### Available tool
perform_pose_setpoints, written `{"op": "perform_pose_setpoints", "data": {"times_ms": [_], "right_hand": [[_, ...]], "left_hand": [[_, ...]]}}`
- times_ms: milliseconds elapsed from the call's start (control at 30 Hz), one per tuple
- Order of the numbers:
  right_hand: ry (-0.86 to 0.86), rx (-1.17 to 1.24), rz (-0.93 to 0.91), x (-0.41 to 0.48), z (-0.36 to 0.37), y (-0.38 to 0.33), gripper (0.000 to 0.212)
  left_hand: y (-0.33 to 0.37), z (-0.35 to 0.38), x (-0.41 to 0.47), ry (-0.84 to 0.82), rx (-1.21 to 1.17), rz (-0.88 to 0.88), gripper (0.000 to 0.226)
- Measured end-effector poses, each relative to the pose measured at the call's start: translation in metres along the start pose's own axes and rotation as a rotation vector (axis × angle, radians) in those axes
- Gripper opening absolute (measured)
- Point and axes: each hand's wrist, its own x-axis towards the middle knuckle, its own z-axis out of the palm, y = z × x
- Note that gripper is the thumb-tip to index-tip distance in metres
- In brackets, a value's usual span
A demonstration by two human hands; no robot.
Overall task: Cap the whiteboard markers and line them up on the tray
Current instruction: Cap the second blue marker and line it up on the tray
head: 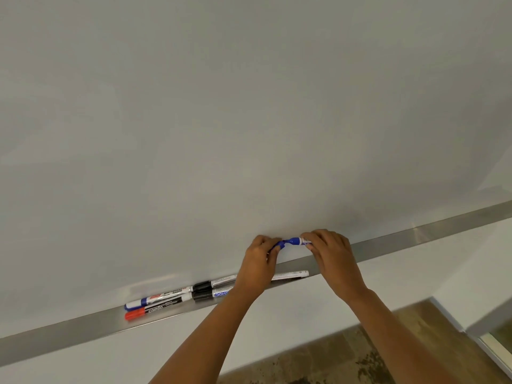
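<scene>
Above the metal tray (388,246) at the foot of the whiteboard (221,106), both hands meet on one blue marker (296,241) held level. The right hand (331,249) pinches its white barrel; the left hand (259,261) is closed round the blue cap (279,244) at the other end, which touches the marker's blue tip, though whether it is fully seated cannot be told. On the tray below lie a blue-capped marker (158,298), a red-capped marker (155,310), two black-capped markers (203,291) and a white pen (291,274) partly behind the left hand.
</scene>
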Motion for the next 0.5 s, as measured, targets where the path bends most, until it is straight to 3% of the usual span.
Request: {"op": "perform_pose_setpoints", "data": {"times_ms": [500], "right_hand": [[-0.024, -0.007, -0.042, 0.011, -0.02, -0.057, 0.026]], "left_hand": [[-0.006, -0.058, -0.024, 0.126, -0.235, -0.32, 0.022]]}}
